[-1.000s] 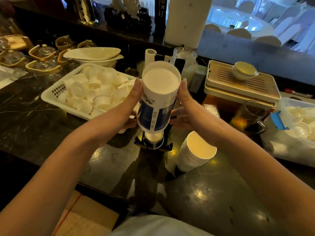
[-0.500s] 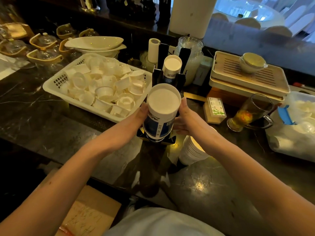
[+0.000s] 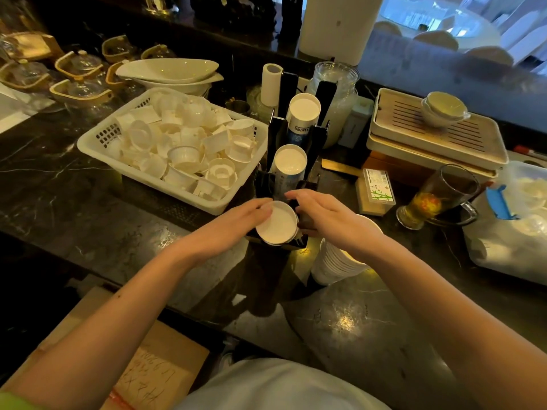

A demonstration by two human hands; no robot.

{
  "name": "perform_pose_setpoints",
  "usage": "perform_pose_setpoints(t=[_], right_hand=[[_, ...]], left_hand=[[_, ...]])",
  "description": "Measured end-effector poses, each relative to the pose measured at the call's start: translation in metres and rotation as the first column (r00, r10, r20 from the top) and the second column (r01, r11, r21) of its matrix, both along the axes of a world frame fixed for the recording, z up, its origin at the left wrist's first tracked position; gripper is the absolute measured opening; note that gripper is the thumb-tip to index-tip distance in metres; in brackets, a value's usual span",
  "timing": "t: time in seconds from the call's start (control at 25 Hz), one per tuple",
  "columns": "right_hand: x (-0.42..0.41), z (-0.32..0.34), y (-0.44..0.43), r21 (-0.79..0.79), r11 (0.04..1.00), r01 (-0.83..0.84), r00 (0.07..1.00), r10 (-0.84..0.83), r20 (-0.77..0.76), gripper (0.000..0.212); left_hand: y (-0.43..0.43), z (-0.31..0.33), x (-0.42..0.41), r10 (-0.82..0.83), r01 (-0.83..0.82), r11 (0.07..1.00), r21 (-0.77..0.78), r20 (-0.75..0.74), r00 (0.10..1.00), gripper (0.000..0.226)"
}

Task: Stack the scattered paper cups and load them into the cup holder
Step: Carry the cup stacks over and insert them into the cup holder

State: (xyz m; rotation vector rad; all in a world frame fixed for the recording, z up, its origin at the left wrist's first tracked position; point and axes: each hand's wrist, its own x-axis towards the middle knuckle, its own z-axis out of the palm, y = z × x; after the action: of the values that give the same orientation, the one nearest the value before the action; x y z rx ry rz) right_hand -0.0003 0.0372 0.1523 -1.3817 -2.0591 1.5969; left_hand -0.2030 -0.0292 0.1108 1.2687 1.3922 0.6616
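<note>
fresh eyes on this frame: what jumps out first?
Front and centre, both hands, left hand and right hand, flank a stack of paper cups sitting low in the nearest slot of the black cup holder, with two more stacks behind it. To the left, a white basket overflows with jumbled small white cups. Another cup stack lies on the dark counter under the right wrist.

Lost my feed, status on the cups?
Left hand, right hand seating white paper cup stack in black cup holder. Another stack waits right. Nothing blocking.
</note>
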Motion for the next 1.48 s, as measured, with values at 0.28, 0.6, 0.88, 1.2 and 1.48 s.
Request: perform_pose_setpoints(t=[0.28, 0.6, 0.88, 1.2, 1.48], right_hand=[[-0.008, -0.003, -0.003, 0.373, 0.911, -0.177, 0.965, 0.087, 0.246, 0.035], [-0.003, 0.005, -0.007, 0.429, 0.885, -0.180, 0.965, 0.075, 0.252, 0.039], [0.067, 0.005, -0.014, 0.520, 0.844, 0.130, 0.986, -0.055, -0.159, 0.043], [0.133, -0.051, -0.021, 0.280, 0.906, 0.318, 0.939, -0.259, -0.227, 0.061], [0.143, -0.083, -0.033, 0.050, 0.953, 0.298, 0.915, -0.271, -0.299, 0.055]], left_hand=[[0.008, -0.008, 0.009, 0.097, -0.083, 0.987, 0.139, -0.093, 0.991, 0.051], [0.001, -0.002, 0.013, 0.282, -0.260, 0.950, 0.174, -0.119, 0.952, 0.070], [-0.052, 0.033, 0.064, 0.407, -0.251, 0.641, 0.725, -0.043, 0.913, 0.027], [-0.054, -0.025, 0.145, 0.340, -0.336, 0.832, 0.442, 0.073, 0.938, 0.053], [-0.044, -0.047, 0.170, 0.363, -0.328, 0.853, 0.406, -0.010, 0.932, 0.080]])
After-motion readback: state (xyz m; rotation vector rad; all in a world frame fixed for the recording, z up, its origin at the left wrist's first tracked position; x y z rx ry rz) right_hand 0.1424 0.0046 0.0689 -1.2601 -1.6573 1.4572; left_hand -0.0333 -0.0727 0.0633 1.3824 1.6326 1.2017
